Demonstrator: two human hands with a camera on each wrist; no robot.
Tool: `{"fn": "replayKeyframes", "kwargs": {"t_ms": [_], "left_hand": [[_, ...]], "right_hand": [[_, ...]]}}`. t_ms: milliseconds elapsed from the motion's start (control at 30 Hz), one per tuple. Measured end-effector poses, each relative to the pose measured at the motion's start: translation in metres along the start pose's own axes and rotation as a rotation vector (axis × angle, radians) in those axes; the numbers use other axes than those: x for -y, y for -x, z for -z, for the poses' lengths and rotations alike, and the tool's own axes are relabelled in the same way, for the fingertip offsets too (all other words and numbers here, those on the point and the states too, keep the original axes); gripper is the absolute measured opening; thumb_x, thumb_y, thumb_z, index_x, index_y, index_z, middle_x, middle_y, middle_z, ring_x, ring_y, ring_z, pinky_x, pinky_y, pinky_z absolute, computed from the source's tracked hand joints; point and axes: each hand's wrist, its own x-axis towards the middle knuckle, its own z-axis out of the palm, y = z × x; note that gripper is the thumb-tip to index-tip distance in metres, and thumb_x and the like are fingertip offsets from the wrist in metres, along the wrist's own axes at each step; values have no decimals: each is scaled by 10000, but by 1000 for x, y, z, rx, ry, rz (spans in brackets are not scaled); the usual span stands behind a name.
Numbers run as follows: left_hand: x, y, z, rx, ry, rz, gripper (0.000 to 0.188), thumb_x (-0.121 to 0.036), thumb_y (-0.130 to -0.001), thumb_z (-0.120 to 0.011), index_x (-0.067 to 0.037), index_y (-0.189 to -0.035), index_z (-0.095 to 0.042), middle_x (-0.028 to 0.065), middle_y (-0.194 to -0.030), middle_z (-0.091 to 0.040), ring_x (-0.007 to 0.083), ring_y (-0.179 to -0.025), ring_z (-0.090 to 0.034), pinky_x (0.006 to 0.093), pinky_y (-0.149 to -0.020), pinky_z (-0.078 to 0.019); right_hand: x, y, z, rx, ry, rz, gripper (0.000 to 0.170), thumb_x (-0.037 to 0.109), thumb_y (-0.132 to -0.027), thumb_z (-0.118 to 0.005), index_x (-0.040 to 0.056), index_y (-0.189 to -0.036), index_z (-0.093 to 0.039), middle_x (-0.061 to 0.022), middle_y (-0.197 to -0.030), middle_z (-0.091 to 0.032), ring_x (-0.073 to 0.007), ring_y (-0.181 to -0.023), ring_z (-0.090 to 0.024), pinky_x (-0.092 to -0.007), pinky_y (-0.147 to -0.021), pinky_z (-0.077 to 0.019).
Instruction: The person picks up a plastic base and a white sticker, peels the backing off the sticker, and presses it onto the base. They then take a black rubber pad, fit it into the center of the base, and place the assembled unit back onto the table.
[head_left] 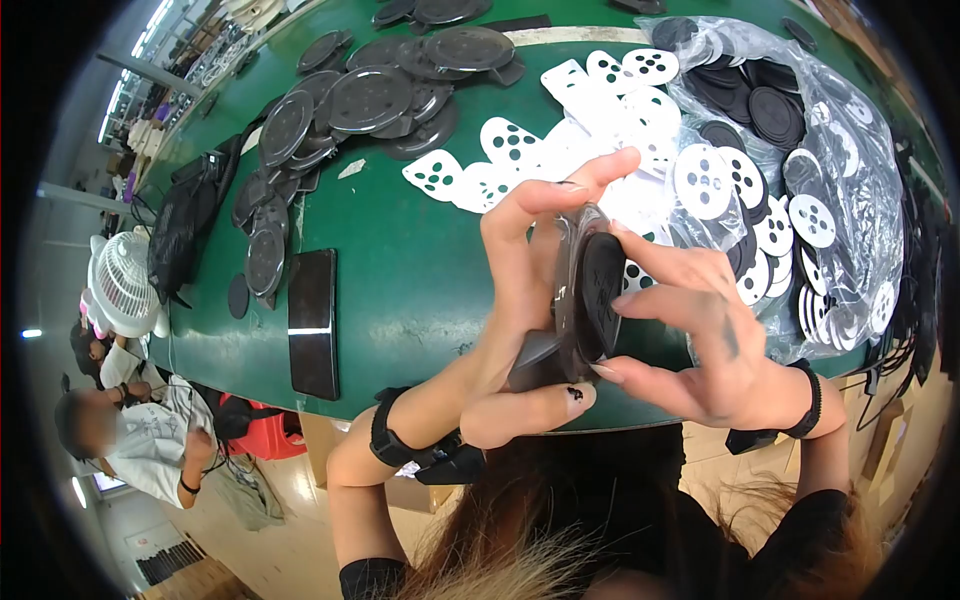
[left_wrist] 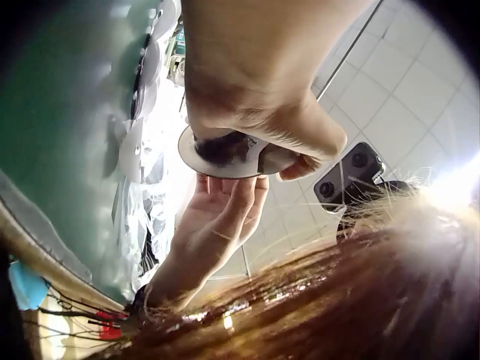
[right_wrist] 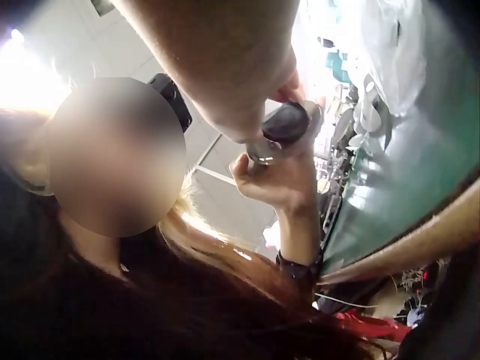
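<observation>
Above the table's near edge, the left hand [head_left: 515, 310] grips a grey translucent oval shell [head_left: 567, 290], its thumb low and its fingers behind the shell. A black oval pad [head_left: 601, 297] lies against the shell's right face. The right hand [head_left: 700, 330] pinches the pad's edge with its fingertips. In the left wrist view the shell's shiny rim [left_wrist: 225, 166] shows between the left hand [left_wrist: 262, 97] and right hand [left_wrist: 214, 229]. In the right wrist view the black pad [right_wrist: 286, 123] sits on the shell, beside the left hand [right_wrist: 281, 180].
Grey oval shells [head_left: 370, 98] are piled at the back left of the green table [head_left: 420, 270]. White perforated pieces [head_left: 510, 143] lie at the centre back, next to a clear bag [head_left: 860, 200] of black and white pads. A dark phone [head_left: 314, 325] and a fan [head_left: 125, 280] are leftward.
</observation>
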Motion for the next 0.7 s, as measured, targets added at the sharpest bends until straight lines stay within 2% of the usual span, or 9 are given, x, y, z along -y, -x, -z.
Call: {"fn": "replayKeyframes", "kwargs": {"t_ms": [100, 200, 367, 467, 500, 533, 567, 633, 700], "left_hand": [[-5, -2, 3, 117, -109, 12, 883, -208, -644, -599, -153, -1351, -72, 332, -1426, -77, 326, -1334, -184, 446, -1042, -167], [-11, -3, -5, -105, 127, 71, 863, -162, -781, -587, -119, -1396, 16, 279, -1469, 8, 300, -1369, -104, 375, -1059, -185], [-10, -9, 9, -94, 81, 123, 840, -1, -777, -565, -102, -1402, -13, 263, -1467, -82, 294, -1330, -246, 410, -1070, -202], [-13, -10, 10, -26, 78, 178, 886, 102, -747, -556, -128, -1406, -9, 255, -1460, -131, 281, -1313, -290, 383, -1040, -287], [-16, -11, 6, -80, 66, 237, 955, 62, -711, -553, -249, -1418, 8, 299, -1440, -130, 364, -1307, -291, 447, -1058, -276], [-14, -9, 8, -24, 49, 219, 961, 72, -715, -553, -262, -1416, 13, 309, -1432, -142, 367, -1312, -281, 452, -1055, -278], [-13, -8, 12, 32, 28, 199, 967, 82, -719, -554, -275, -1414, 17, 318, -1424, -154, 369, -1317, -270, 457, -1052, -280], [-19, -7, 10, 78, 61, 219, 961, 85, -733, -566, -300, -1399, 9, 332, -1409, -185, 378, -1325, -249, 470, -1054, -270], [-20, -7, 11, 83, 82, 247, 931, 87, -742, -555, -296, -1394, -11, 335, -1402, -203, 382, -1326, -244, 469, -1063, -248]], "right_hand": [[1, 4, -6, 103, 268, 70, 480, 315, -704, -716, -7, -1026, -565, -348, -1281, -398, -372, -1116, -489, -439, -864, -362], [9, 3, -11, 102, 300, 82, 586, 403, -714, -669, -6, -1116, -552, -351, -1316, -347, -415, -1197, -399, -463, -920, -319], [2, -6, -4, 204, 423, 115, 656, 480, -753, -605, 14, -1207, -519, -316, -1362, -306, -442, -1246, -331, -505, -988, -282], [-13, -13, 9, 213, 260, 82, 611, 386, -792, -616, 63, -1285, -457, -277, -1393, -271, -422, -1275, -291, -498, -1019, -251], [-19, -15, 15, 185, 164, 81, 611, 341, -800, -625, 98, -1323, -423, -256, -1394, -276, -408, -1280, -280, -496, -1023, -242], [-19, -17, 22, 75, -23, -77, 527, 249, -835, -599, 64, -1300, -434, -258, -1381, -299, -403, -1266, -308, -461, -1031, -252], [-26, -17, 22, -119, -130, -163, 488, 207, -828, -618, 37, -1257, -458, -245, -1305, -399, -349, -1182, -433, -405, -983, -338], [-28, -19, 28, -97, -226, -304, 399, 220, -838, -629, 9, -1157, -511, -165, -1009, -597, -212, -914, -600, -310, -804, -461], [-25, -24, 45, 398, -555, -677, 346, 282, -846, -639, -4, -1029, -568, -39, -689, -604, -90, -643, -594, -226, -602, -462]]}}
